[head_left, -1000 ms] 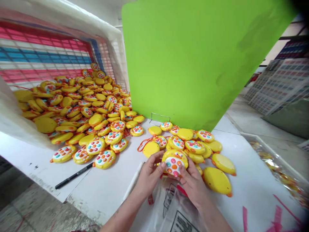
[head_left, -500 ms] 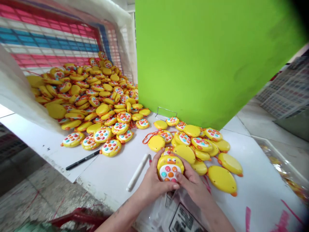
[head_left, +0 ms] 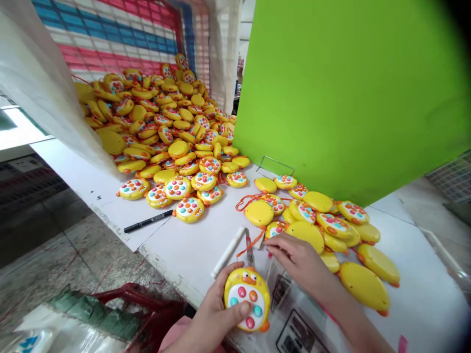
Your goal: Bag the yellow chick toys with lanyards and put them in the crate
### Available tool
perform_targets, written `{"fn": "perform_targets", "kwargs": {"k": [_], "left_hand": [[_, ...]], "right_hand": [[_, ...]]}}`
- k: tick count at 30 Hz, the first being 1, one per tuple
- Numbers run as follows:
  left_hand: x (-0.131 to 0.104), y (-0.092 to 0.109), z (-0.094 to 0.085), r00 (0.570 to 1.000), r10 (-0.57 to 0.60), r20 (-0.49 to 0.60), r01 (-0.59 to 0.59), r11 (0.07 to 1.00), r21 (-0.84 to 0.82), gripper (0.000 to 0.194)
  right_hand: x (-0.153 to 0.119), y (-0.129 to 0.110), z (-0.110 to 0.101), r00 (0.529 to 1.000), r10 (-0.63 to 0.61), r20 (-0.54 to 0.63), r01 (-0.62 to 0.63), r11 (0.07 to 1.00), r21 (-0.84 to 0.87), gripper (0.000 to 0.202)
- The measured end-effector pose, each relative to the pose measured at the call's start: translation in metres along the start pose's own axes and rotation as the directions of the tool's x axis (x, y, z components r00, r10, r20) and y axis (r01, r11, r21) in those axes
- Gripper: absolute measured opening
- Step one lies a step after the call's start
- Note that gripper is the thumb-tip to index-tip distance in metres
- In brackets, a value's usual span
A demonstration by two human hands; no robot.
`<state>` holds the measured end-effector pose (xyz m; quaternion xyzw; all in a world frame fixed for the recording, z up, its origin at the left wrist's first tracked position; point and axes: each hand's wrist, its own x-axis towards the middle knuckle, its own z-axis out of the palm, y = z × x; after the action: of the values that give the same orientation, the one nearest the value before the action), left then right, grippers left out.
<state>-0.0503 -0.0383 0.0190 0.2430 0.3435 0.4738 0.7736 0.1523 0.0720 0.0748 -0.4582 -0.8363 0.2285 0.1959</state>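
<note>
My left hand [head_left: 221, 304] is closed round a yellow duck-shaped toy [head_left: 253, 284], face up, with the thumb over its coloured buttons. An orange cord [head_left: 250, 243] stretches above the toy toward my right hand [head_left: 294, 252]. The right fingers are drawn together beside a small white tag [head_left: 259, 240]; what they pinch, if anything, is hidden. Just beyond them lies a loose group of the same toys, among them a yellow back-side-up toy [head_left: 305, 236]. A white pen [head_left: 228, 252] and a thin tool with a pink part [head_left: 249, 247] lie left of my right hand.
A large heap of duck toys [head_left: 176, 117] spills from a lined basket [head_left: 110, 29] at the back left. A green board [head_left: 331, 88] rises behind the table. A black marker [head_left: 147, 222] lies near the front edge, and clear plastic packaging [head_left: 294, 328] sits below my right hand.
Both hands were on the duck toy; my right hand has let go and moved up beside the tag. My left hand has brought the toy down toward me. The view has shifted left.
</note>
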Motion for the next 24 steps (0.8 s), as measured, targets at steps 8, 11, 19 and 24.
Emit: {"fn": "perform_targets", "kwargs": {"k": [8,11,19,24], "left_hand": [[0.006,0.003,0.005,1.000,0.027,-0.006,-0.027,0.999,0.031,0.066],[0.006,0.002,0.005,0.999,0.031,-0.016,-0.030,0.997,0.074,0.065],[0.007,-0.001,0.004,1.000,0.024,-0.006,-0.023,0.991,0.133,0.063],[0.009,-0.002,0.003,1.000,0.025,0.007,-0.026,0.989,0.147,0.060]], "right_hand": [[0.034,0.003,0.028,0.971,-0.162,0.178,0.232,0.820,-0.523,0.022],[0.035,0.009,0.028,0.976,-0.202,0.079,0.217,0.909,-0.355,0.024],[0.026,0.021,0.001,0.833,0.444,-0.329,-0.006,0.602,0.798,0.025],[0.004,0.024,-0.001,0.885,0.345,-0.314,-0.163,0.860,0.483,0.029]]}}
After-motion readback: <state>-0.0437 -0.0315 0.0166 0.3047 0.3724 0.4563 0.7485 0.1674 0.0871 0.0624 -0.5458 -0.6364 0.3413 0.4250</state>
